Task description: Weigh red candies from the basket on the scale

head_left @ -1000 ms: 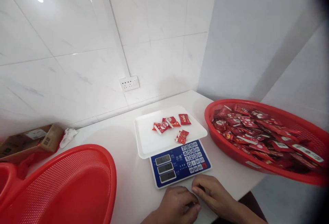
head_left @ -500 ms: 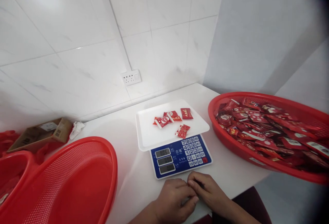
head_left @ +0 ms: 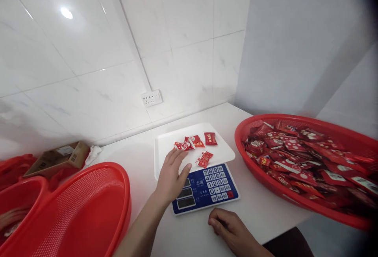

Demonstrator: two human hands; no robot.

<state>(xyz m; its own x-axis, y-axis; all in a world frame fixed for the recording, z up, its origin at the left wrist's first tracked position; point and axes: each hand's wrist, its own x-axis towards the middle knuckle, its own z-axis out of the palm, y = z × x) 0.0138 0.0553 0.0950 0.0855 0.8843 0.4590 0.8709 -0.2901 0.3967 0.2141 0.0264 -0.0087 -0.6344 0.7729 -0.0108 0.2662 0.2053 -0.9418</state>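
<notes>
My left hand (head_left: 173,174) is open over the near left part of the scale's white tray (head_left: 177,162), its fingers stretched out. Its fingertips reach the lower edge of a red patterned packet (head_left: 184,146); whether they touch it I cannot tell. Other small red packets lie on the tray: one (head_left: 210,138) at the right, one (head_left: 204,159) nearer me. The blue keypad panel (head_left: 203,198) of the scale is in front, its displays partly covered by my left hand. Below it on the table, my right hand (head_left: 232,227) rests loosely curled, with nothing visible in it.
A red basket (head_left: 240,139) full of red packets stands right. At left is another large red basket (head_left: 125,182). Farther left, a red basket (head_left: 41,188) holds a blurred shape, perhaps another person's hand. Behind are a cardboard box (head_left: 59,158) and crumpled white tissue (head_left: 93,154).
My hands were together in front of the scale. The left has moved forward and left to the packets and opened; the right stays curled near the same place. The view has tilted up slightly.
</notes>
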